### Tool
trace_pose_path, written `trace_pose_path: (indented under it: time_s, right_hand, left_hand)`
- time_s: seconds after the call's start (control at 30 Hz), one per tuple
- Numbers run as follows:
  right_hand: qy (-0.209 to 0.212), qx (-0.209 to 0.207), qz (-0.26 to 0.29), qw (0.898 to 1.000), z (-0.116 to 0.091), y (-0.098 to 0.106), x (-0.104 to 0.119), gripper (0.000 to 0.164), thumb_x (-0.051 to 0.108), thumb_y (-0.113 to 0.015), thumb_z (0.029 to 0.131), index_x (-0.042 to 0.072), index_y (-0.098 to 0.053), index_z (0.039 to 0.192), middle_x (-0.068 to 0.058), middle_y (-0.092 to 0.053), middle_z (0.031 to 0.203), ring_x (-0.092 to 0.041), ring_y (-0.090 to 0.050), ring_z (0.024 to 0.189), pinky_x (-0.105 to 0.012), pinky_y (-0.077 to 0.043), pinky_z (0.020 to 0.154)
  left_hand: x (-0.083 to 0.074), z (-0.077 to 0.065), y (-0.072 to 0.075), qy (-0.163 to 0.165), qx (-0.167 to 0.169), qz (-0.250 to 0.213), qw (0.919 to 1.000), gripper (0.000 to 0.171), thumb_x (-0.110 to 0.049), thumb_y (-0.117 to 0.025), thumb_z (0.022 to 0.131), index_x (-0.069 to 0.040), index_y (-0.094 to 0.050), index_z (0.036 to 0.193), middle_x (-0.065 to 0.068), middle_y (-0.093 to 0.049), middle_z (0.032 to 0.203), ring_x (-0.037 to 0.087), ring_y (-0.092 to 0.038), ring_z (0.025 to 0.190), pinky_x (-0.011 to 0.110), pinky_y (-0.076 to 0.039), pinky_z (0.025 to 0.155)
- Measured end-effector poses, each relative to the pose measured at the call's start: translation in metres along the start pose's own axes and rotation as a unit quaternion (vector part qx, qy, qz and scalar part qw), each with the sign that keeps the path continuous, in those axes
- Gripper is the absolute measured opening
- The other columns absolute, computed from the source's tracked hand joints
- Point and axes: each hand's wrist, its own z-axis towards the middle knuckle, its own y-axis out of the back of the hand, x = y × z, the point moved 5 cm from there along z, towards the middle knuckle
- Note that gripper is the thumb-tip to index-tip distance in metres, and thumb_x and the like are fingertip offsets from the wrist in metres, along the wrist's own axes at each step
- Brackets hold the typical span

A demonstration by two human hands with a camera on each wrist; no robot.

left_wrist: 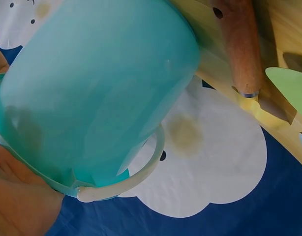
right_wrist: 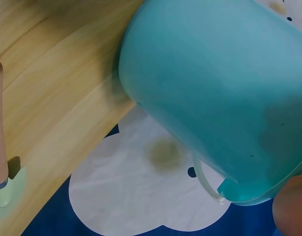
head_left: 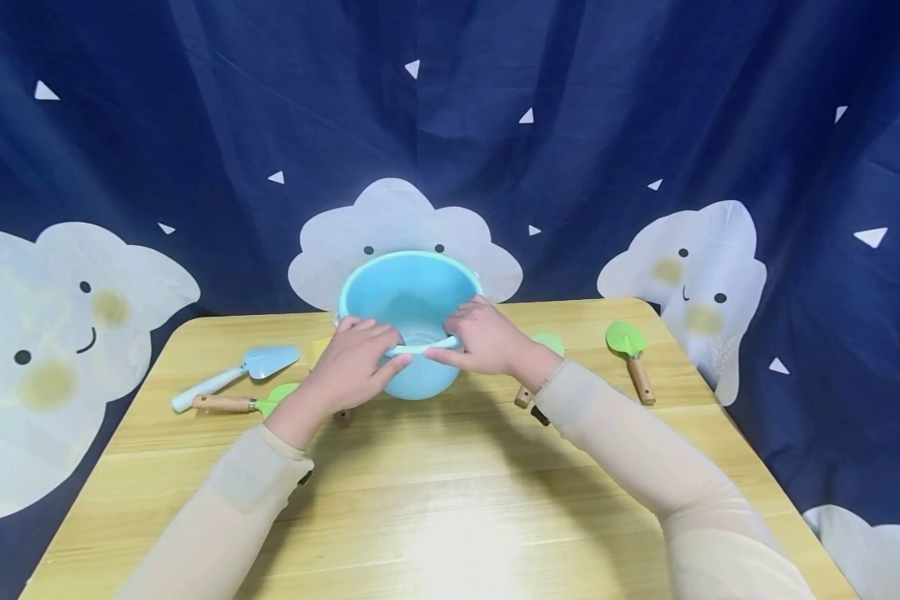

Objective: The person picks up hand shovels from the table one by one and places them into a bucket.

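Observation:
A light blue bucket [head_left: 420, 382] stands at the middle of the table's far side, its mouth facing up toward me. My left hand [head_left: 354, 354] grips the near rim on the left, thumb outside and fingers over the edge. On the right of the same rim, my right hand [head_left: 487, 337] holds on, its thumb also outside. The bucket wall [left_wrist: 102, 93] fills much of the left wrist view, where a pale carrying handle [left_wrist: 124, 184] curves from the rim. Both wrist views show only parts of the hands.
Left on the wooden table [head_left: 435, 467] lie a light blue trowel [head_left: 270, 360] and a green wooden-handled tool [head_left: 228, 404]. A yellow tool [head_left: 319, 348] is partly hidden by the left hand, a pale green one [head_left: 550, 342] by the right wrist. A green spade [head_left: 627, 338] lies far right.

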Motion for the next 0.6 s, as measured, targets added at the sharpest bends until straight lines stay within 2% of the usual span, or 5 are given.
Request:
trace_pose_path:
  time_s: [0.1,0.3,0.6]
  right_hand:
    - [0.001,-0.006,0.001,1.000,-0.002,0.002,0.000,0.058,0.067,-0.040,0.095,0.017,-0.046,0.067,0.005,-0.042,0.061,-0.016,-0.038,0.062,-0.036,-0.035,0.079]
    - [0.000,-0.013,0.000,1.000,-0.007,0.002,0.000,0.073,0.080,-0.017,0.092,0.017,-0.044,0.066,0.005,-0.040,0.060,-0.016,-0.037,0.061,-0.036,-0.034,0.077]
    - [0.000,-0.023,-0.002,1.000,-0.013,0.001,-0.002,0.074,0.081,-0.015,0.092,0.017,-0.044,0.065,0.005,-0.040,0.060,-0.016,-0.036,0.060,-0.037,-0.034,0.076]
  left_hand:
    - [-0.002,0.001,-0.001,-0.003,-0.002,-0.002,1.0000,0.032,-0.043,-0.051,0.103,-0.014,-0.063,0.098,-0.001,-0.063,0.092,0.021,-0.055,0.089,0.045,-0.034,0.096]
    - [-0.006,0.002,-0.002,-0.012,-0.010,-0.006,0.9999,0.032,-0.043,-0.051,0.102,-0.013,-0.063,0.096,-0.001,-0.062,0.090,0.021,-0.055,0.087,0.046,-0.035,0.095]
    - [-0.009,0.004,-0.004,-0.020,-0.017,-0.005,0.9996,0.028,-0.040,-0.055,0.101,-0.013,-0.062,0.095,-0.001,-0.061,0.087,0.021,-0.052,0.083,0.046,-0.034,0.094]
